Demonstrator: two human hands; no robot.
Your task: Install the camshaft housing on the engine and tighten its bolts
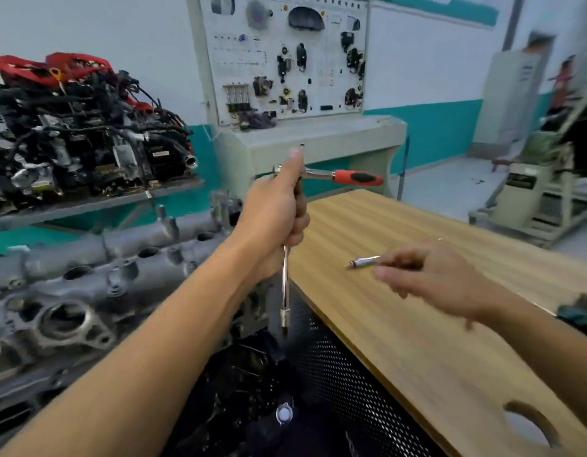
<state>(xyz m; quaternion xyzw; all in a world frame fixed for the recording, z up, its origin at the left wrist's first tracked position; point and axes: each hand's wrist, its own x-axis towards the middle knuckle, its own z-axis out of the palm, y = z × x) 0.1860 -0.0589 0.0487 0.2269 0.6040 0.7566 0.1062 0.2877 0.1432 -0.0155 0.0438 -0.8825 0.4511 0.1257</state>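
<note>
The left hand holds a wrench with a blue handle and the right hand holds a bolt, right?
Not quite: the head view shows the wrench has a red and black handle, not blue. The left hand does hold it, and the right hand holds a bolt.

Pale wood-grain tabletop (417, 324) stretching off right, oval hole cut near its front corner; lying at the right edge, a blurry dark teal lump (580, 313)

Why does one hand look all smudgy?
Head view: the right hand and the small bolt it pinches are smeared by motion blur. Also in the head view, the left hand gripping the ratchet looks sharper, and the far right background is soft.
</note>
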